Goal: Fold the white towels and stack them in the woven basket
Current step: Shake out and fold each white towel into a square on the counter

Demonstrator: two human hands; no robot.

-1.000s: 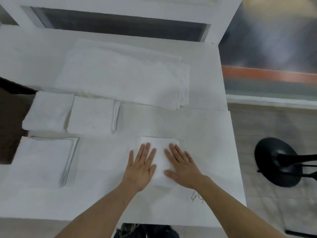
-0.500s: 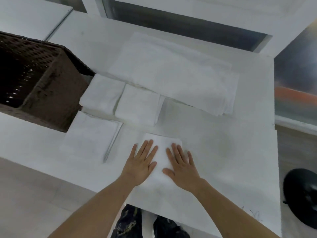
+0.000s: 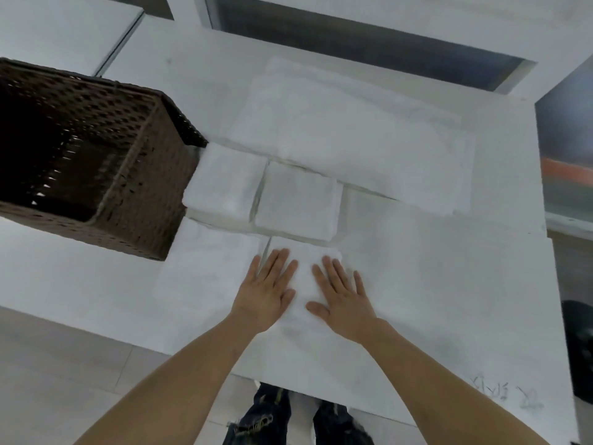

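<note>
While the left hand and right hand press flat, fingers straight, on a folded towel at the white table's near edge, more folded towels lie beyond, beside the woven basket.

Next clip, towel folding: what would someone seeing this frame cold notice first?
Two bare hands, the left hand and the right hand, press flat side by side on a small folded towel near the table's front edge. To the left stands a dark brown woven basket, its visible inside dark, with no towel showing. Between them lie more folded towels, and behind those a large flat white towel stack.
</note>
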